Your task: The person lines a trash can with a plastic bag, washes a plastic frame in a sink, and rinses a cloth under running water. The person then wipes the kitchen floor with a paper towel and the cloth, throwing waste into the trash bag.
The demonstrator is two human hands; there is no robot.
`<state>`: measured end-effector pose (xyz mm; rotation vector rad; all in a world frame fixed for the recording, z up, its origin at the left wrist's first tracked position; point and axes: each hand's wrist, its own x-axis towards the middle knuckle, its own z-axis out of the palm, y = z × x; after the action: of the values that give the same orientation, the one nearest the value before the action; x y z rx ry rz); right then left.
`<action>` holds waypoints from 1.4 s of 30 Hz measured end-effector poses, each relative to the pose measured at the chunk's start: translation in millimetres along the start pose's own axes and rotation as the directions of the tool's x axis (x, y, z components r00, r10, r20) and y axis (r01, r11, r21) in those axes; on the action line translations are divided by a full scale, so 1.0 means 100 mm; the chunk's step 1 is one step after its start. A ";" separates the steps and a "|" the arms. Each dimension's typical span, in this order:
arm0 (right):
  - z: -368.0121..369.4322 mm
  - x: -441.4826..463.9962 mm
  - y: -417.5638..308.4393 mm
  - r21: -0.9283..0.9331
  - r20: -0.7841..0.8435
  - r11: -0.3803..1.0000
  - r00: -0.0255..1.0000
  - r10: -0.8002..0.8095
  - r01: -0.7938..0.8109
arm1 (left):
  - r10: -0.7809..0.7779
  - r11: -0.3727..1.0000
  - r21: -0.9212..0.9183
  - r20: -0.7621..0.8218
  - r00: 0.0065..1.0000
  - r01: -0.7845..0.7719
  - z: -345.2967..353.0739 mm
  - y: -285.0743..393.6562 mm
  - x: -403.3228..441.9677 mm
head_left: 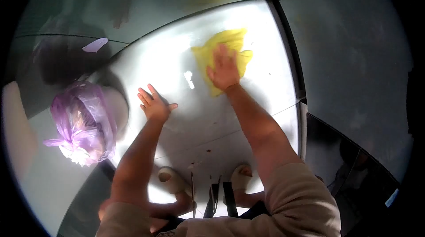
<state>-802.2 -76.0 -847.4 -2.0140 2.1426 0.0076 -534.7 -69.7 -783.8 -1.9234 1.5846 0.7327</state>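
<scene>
A yellow cloth (205, 56) lies crumpled on the white, shiny surface (177, 60). My right hand (224, 67) rests flat on top of the cloth, its fingers pointing away from me. To the left and nearer to me, my left hand (155, 105) is spread over the same surface with its fingers apart and nothing in it. Sunlight glares on the surface around both hands.
At the left, a tied purple plastic bag (84, 124) with things inside stands beside a pale rounded object (116, 108). Dark glossy panels (349, 60) border the right side. Light-coloured shoes (173, 180) are on my feet below.
</scene>
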 end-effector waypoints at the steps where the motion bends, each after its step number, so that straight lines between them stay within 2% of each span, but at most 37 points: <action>1: 0.00 0.00 -0.02 0.072 0.021 0.983 0.985 -0.170 0.169 | 0.006 1.000 -0.005 -0.040 0.999 -0.006 -0.01 0.03 -0.02; 4: -0.07 0.12 0.08 0.116 0.018 0.960 0.966 -0.258 0.255 | 0.254 0.957 -0.042 -0.350 0.902 -0.285 0.02 0.33 0.10; 5: -0.08 0.21 0.12 0.138 -0.014 0.955 0.964 -0.265 0.264 | 0.361 0.868 -0.089 -0.562 0.744 -0.489 0.05 0.63 0.11; 6: -0.08 0.22 0.12 0.165 -0.034 0.949 0.963 -0.267 0.269 | 0.393 0.766 -0.166 -0.644 0.657 -0.621 0.11 0.93 0.17; 7: -0.08 0.25 0.17 0.190 -0.061 0.943 0.961 -0.268 0.275 | 0.302 0.738 -0.302 -0.651 0.696 -0.603 0.19 1.24 0.19; 8: -0.07 0.36 0.28 0.134 -0.122 0.961 0.966 -0.226 0.242 | 0.210 0.695 -0.426 -0.650 0.730 -0.579 0.24 1.49 0.22; 10: 0.04 0.71 0.47 0.052 -0.238 0.982 0.958 -0.162 0.179 | 0.215 0.753 -0.325 -0.700 0.681 -0.572 0.31 1.70 0.23; 12: -0.09 1.14 0.75 -0.123 -0.146 0.988 0.983 -0.108 0.090 | 0.240 0.824 -0.201 -0.722 0.649 -0.530 0.40 1.73 0.22; 14: -0.25 1.40 0.92 -0.212 -0.078 0.977 0.997 0.016 -0.032 | 0.266 0.841 -0.156 -0.713 0.648 -0.517 0.42 1.71 0.26; 17: -0.42 1.48 1.11 -0.125 -0.022 0.985 0.993 0.120 -0.122 | 0.289 0.864 -0.138 -0.652 0.701 -0.484 0.39 1.72 0.25; 20: -0.35 1.40 1.61 0.077 -0.182 0.931 0.913 0.365 -0.357 | 0.291 0.889 -0.111 -0.612 0.735 -0.444 0.35 1.76 0.23; 21: -0.45 1.26 1.79 0.160 -0.073 0.908 0.913 0.401 -0.386 | 0.293 0.896 -0.097 -0.603 0.742 -0.433 0.34 1.77 0.22; 22: -0.46 1.11 1.84 0.160 -0.021 0.899 0.909 0.416 -0.408 | 0.297 0.902 -0.083 -0.593 0.748 -0.425 0.34 1.79 0.22; 24: -0.29 0.68 1.75 0.121 -0.024 0.856 0.861 0.508 -0.502 | 0.299 0.909 -0.065 -0.584 0.755 -0.411 0.34 1.78 0.22; 26: -0.10 0.04 1.47 -0.082 -0.109 0.847 0.850 0.515 -0.524 | 0.310 0.908 -0.047 -0.590 0.746 -0.415 0.35 1.78 0.23; 28: -0.24 -0.47 1.16 -0.095 0.071 0.866 0.864 0.498 -0.491 | 0.303 0.915 -0.036 -0.598 0.742 -0.403 0.33 1.82 0.27; 31: -0.32 -0.24 1.11 -0.027 0.132 0.903 0.894 0.428 -0.428 | 0.310 0.915 -0.018 -0.606 0.733 -0.402 0.36 1.83 0.22; 33: -0.18 0.22 1.25 0.045 -0.013 0.983 0.983 0.181 -0.180 | 0.317 0.921 0.016 -0.610 0.727 -0.388 0.39 1.85 0.30; 36: -0.21 0.53 1.50 0.093 -0.173 0.995 0.984 0.052 -0.036 | 0.336 0.916 0.039 -0.615 0.713 -0.398 0.43 1.77 0.28; 39: -0.19 0.28 1.83 0.119 -0.145 0.980 0.974 0.175 -0.159 | 0.332 0.906 0.007 -0.634 0.698 -0.424 0.44 1.81 0.26; 40: -0.20 0.00 1.98 0.234 -0.169 0.950 0.953 0.251 -0.208 | 0.334 0.903 0.008 -0.642 0.691 -0.429 0.45 1.81 0.28; 41: -0.31 -0.37 2.06 0.314 0.000 0.880 0.927 0.374 -0.356 | 0.334 0.901 0.009 -0.650 0.683 -0.433 0.46 1.80 0.30; 42: -0.20 -0.80 2.14 0.326 0.039 0.860 0.915 0.401 -0.391 | 0.335 0.899 0.008 -0.658 0.674 -0.439 0.46 1.79 0.31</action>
<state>-1012.2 15.7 -844.4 -1.3754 2.3527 -0.3007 -708.7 -88.4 -850.0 -2.1004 2.4937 0.3421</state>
